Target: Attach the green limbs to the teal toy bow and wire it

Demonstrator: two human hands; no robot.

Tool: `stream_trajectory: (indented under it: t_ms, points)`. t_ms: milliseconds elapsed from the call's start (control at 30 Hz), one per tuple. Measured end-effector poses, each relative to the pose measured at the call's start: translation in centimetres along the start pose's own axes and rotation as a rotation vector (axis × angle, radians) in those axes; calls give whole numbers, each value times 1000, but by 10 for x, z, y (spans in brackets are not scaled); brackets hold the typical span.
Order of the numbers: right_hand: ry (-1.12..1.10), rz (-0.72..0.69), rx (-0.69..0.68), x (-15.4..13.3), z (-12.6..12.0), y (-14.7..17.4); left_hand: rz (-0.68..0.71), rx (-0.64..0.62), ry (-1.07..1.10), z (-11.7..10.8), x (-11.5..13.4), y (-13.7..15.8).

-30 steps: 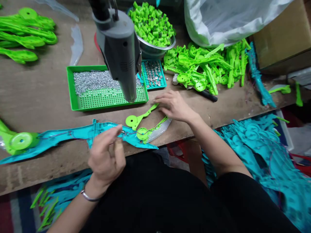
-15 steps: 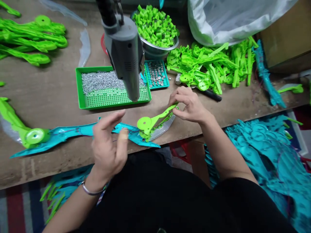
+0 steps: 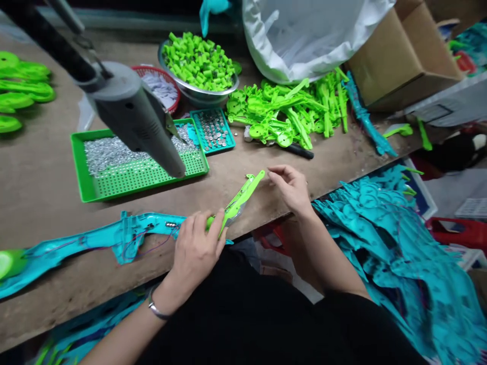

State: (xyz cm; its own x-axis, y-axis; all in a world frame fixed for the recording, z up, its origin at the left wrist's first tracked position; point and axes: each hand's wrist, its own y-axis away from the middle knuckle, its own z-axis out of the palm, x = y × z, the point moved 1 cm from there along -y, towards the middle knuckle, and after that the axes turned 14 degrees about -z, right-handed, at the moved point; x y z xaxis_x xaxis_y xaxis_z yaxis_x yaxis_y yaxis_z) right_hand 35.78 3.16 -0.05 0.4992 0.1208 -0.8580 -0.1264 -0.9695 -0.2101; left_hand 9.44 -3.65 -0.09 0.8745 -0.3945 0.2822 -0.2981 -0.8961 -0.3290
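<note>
My left hand point(image 3: 200, 246) lies palm down over the round end of a lime-green plastic shell piece point(image 3: 243, 195), gripping it against the blue part beneath. The green piece's narrow end points up and right, and a clear plastic strip shows along its lower side. My right hand point(image 3: 291, 190) is just beyond that narrow tip, thumb and forefinger slightly apart, with nothing visible between them. Under the left hand runs a long turquoise plastic shell point(image 3: 95, 235), hollow side up, with thin wires and a small metal contact inside. Another green round piece point(image 3: 11, 263) sits at its left end.
A grey hanging electric screwdriver point(image 3: 140, 121) is above a green tray point(image 3: 142, 185) of screws. Behind are a small tray point(image 3: 231, 143) of metal discs, a steel bowl point(image 3: 194, 96) of green pieces, and a green parts pile point(image 3: 292, 109). Turquoise shells point(image 3: 399, 243) are heaped at right.
My left hand has come down onto the green piece's round end. My right hand has let go of its narrow tip and moved slightly away. The view has shifted right.
</note>
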Motion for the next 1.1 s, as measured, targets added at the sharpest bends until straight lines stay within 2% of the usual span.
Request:
stream_trajectory:
  t_ms: [67, 133, 333, 700, 867, 1100]
  points:
    - [-121, 163, -20, 10, 5, -3, -3, -25, -13, 5, 0, -1]
    - [-182, 210, -37, 15, 12, -6, -6, -51, -13, 9, 0, -1]
    - [-151, 228, -99, 16, 22, -11, -17, -118, 31, 13, -2, 0]
    - [-122, 309, -179, 10, 25, -20, -63, -143, 52, 12, -3, -3]
    - [-223, 383, -223, 13, 21, -28, -10, -191, 9, 12, -5, -4]
    - [-247, 387, -238, 13, 22, -30, 16, -248, -41, 10, -7, -5]
